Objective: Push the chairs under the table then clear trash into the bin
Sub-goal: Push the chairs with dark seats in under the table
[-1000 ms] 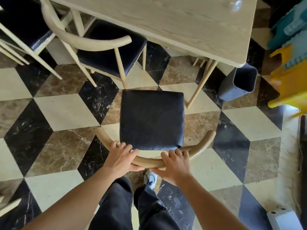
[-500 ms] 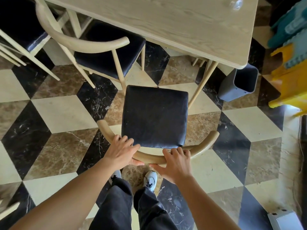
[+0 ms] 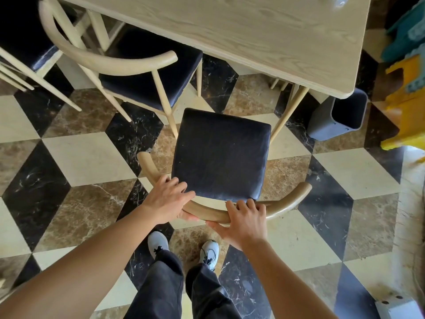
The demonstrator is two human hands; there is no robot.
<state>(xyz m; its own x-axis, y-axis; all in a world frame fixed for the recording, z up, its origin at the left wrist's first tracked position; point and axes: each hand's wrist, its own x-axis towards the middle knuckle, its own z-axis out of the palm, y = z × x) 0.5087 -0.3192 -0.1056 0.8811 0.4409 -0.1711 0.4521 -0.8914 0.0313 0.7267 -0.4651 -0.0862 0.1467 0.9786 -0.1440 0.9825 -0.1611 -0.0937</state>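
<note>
A wooden chair with a dark blue seat stands in front of me, its front edge close to the light wooden table. My left hand and my right hand both grip its curved wooden backrest. A second chair stands to the left, partly under the table. A grey bin sits on the floor by the table's right corner. A small crumpled clear piece lies on the table near its far right edge.
A third chair is at the far left. Yellow and teal plastic items stand at the right. A white box lies at the bottom right. The floor is checkered marble tile.
The chair has slid forward toward the table, with both my hands still on its backrest. My feet have stepped forward behind it.
</note>
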